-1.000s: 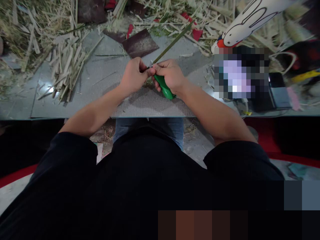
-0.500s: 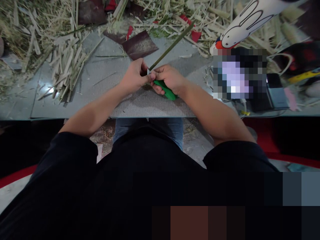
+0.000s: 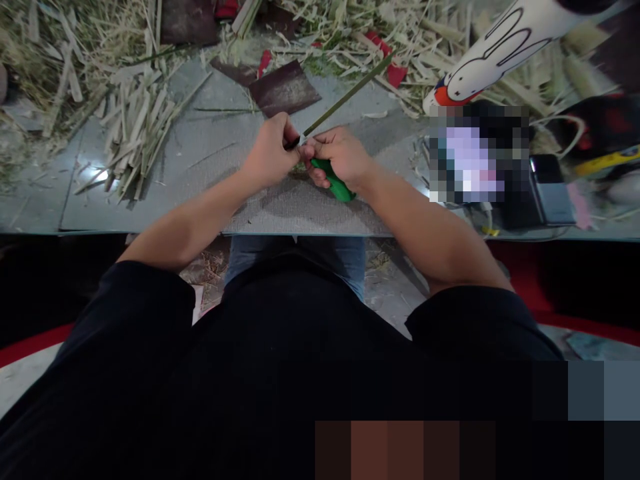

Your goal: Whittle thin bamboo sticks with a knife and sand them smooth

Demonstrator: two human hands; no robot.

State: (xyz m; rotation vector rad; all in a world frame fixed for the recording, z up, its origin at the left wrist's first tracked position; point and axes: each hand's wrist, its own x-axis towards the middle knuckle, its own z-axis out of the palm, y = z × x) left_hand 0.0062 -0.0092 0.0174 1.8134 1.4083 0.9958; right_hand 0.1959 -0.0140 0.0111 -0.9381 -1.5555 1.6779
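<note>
My left hand [image 3: 274, 150] is closed, with thumb and fingers pinching the lower end of a long greenish bamboo strip [image 3: 345, 97]. The strip slants up and away to the right above the table. Wrapped round a green-handled knife [image 3: 340, 189] is my right hand [image 3: 345, 158], its thumb and forefinger meeting the left fingertips. A small pale bit of the blade shows at the strip's near end; the fingers cover the rest. Both hands are just over a grey textured mat [image 3: 270, 212] near the table's front edge.
Split pale strips [image 3: 137, 133] lie piled at left. Shavings [image 3: 340, 27] cover the back, with dark reddish-brown sheets [image 3: 285, 88] in front of them. At right are a white rabbit-print cylinder [image 3: 493, 63], a phone [image 3: 553, 190], cables and a yellow tape measure [image 3: 607, 160].
The hands keep the same grip at nearly the same spot. The view has shifted slightly, and the strip's far end sits a little lower and further right.
</note>
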